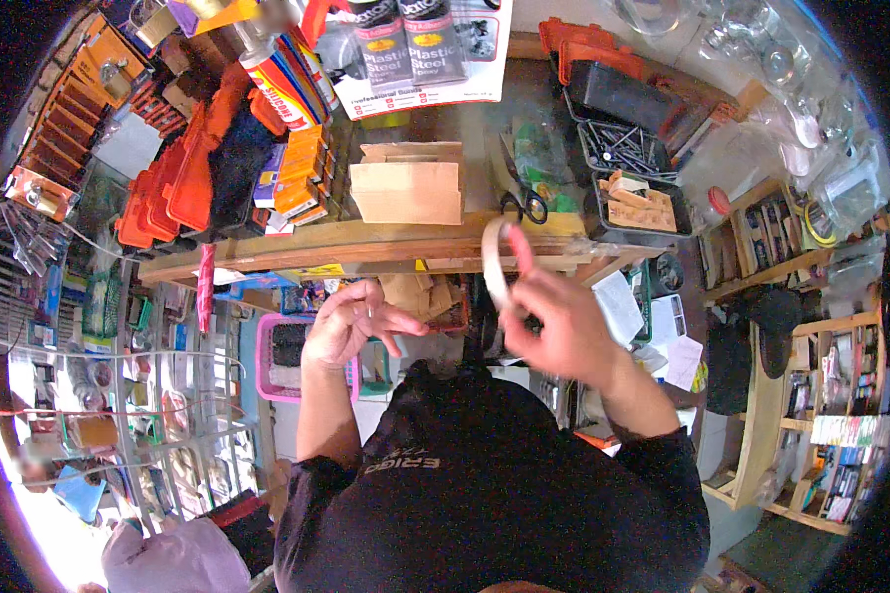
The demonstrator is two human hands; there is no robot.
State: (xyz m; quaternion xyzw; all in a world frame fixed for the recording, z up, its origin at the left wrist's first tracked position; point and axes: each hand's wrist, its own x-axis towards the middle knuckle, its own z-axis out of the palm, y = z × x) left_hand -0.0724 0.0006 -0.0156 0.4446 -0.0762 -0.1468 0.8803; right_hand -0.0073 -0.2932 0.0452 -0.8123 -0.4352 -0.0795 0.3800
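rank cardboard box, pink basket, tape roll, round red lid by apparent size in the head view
1. Cardboard box and pink basket: too alike to rank
2. Tape roll
3. Round red lid

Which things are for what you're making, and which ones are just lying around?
Seems in use:
pale tape roll, in the right hand
maybe the cardboard on the counter; I can't be sure

Looks just lying about:
scissors
metal nails or screws
pink basket
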